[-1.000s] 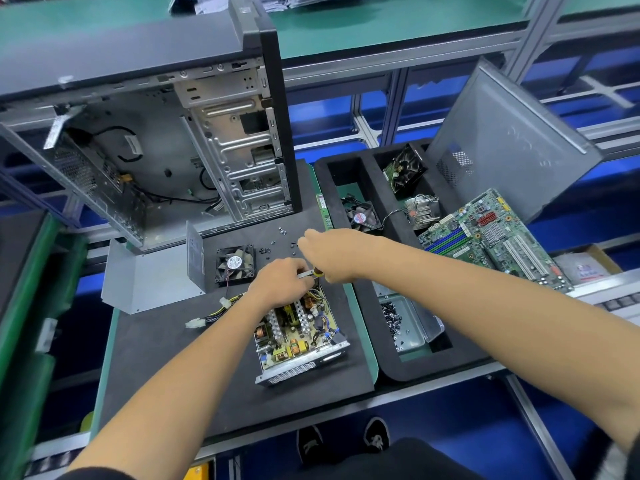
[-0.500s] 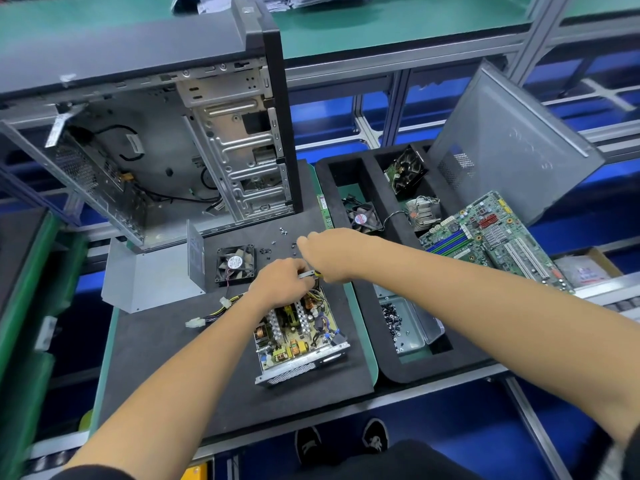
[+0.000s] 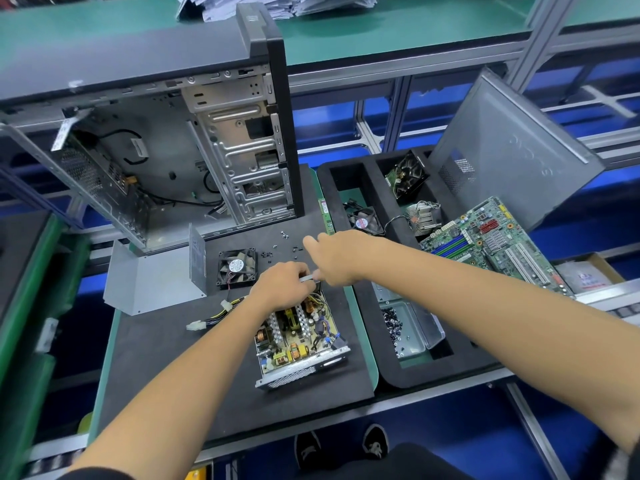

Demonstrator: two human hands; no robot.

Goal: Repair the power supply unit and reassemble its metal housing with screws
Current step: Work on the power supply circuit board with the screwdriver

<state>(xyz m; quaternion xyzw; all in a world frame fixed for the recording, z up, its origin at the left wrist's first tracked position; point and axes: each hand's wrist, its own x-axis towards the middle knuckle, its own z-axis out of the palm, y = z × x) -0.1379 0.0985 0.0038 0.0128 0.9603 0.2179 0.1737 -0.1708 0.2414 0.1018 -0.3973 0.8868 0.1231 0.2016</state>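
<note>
The open power supply unit [image 3: 300, 344] lies on the black mat, its circuit board exposed and its vented metal wall facing me. My left hand [image 3: 282, 285] rests over the unit's far end, fingers curled around the tip end of a screwdriver [image 3: 307, 278]. Only a short silver piece of the shaft shows between my hands. Just to its right, my right hand [image 3: 334, 258] grips the handle, which is hidden inside the fist. The bent grey housing cover [image 3: 152, 282] stands to the left. Loose black screws [image 3: 277, 251] lie beyond my hands.
A black fan [image 3: 237, 268] sits by the cover, with yellow cables [image 3: 221, 311] trailing left. An open PC case [image 3: 173, 157] stands behind. On the right, a black foam tray [image 3: 367, 188] holds a screw tin [image 3: 403, 329], fans, a motherboard [image 3: 491, 244] and a leaning side panel [image 3: 512, 147].
Both hands stay at the far end of the unit, joined on the screwdriver. More of the silver shaft shows between them than before.
</note>
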